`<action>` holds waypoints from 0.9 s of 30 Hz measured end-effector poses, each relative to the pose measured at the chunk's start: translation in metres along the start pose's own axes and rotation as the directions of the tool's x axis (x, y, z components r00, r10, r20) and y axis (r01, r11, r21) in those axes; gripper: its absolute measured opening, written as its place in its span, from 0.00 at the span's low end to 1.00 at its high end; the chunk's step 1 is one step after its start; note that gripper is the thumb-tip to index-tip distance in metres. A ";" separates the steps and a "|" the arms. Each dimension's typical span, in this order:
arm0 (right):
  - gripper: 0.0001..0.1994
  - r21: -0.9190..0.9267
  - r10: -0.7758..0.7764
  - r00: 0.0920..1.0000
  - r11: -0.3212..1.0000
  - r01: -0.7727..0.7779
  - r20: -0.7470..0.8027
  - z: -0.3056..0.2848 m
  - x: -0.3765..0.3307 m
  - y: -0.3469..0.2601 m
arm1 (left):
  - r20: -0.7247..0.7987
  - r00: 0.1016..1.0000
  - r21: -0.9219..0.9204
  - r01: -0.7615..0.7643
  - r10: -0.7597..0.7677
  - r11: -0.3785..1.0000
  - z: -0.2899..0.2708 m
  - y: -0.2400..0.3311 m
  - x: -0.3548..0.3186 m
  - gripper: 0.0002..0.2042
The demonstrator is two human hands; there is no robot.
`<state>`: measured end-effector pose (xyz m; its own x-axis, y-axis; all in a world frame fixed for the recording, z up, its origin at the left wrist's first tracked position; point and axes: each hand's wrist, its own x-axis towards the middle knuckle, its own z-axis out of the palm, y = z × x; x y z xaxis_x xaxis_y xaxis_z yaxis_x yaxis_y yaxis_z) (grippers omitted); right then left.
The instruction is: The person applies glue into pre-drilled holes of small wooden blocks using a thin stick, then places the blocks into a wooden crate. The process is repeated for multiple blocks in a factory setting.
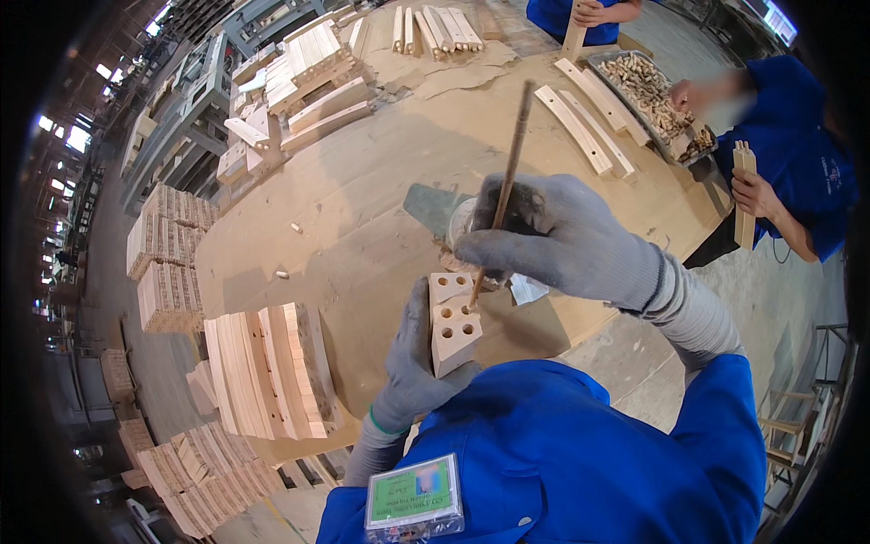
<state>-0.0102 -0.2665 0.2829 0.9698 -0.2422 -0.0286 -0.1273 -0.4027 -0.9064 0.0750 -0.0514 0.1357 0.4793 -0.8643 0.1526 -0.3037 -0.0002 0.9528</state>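
My left hand (pixel 412 363), in a grey glove, is wrapped round pale wooden pieces (pixel 456 344) held with their drilled ends up; several round holes show there. My right hand (pixel 562 236), gloved too, grips a thin brown stick (pixel 513 150) that slants upward. Its lower tip meets one of the holes; whether it goes inside, I cannot tell. Partly hidden behind my right hand stands a whitish round container (pixel 460 223), beside a flat grey-green piece (pixel 428 208). A small white sheet (pixel 528 288) lies below my right wrist.
Curved wooden slats (pixel 245 372) stand in a row at the table's left edge. More wood (pixel 313 68) is stacked at the far left. A tray (pixel 711 145) of dowels sits at the right, where a co-worker (pixel 788 154) holds wooden pieces. Loose dowels (pixel 283 274) lie on the table (pixel 335 199).
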 end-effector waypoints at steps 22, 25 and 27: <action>0.16 0.090 -0.143 0.989 0.985 0.145 -0.029 0.014 -0.008 0.008 | -0.003 0.994 -0.057 0.111 -0.111 0.992 0.002 0.005 -0.002 0.51; 0.14 0.087 -0.096 0.995 0.992 0.096 -0.008 0.012 -0.003 0.006 | -0.041 0.993 -0.187 0.101 -0.111 0.977 0.005 0.007 -0.001 0.50; 0.13 -0.011 -0.180 0.984 0.984 0.180 0.000 0.010 -0.004 0.009 | -0.034 0.996 -0.110 0.081 -0.085 0.991 0.004 0.004 -0.001 0.50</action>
<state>-0.0133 -0.2610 0.2704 0.9769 -0.1655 0.1354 0.0474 -0.4498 -0.8919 0.0700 -0.0526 0.1387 0.5311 -0.8435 0.0802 -0.1718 -0.0145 0.9850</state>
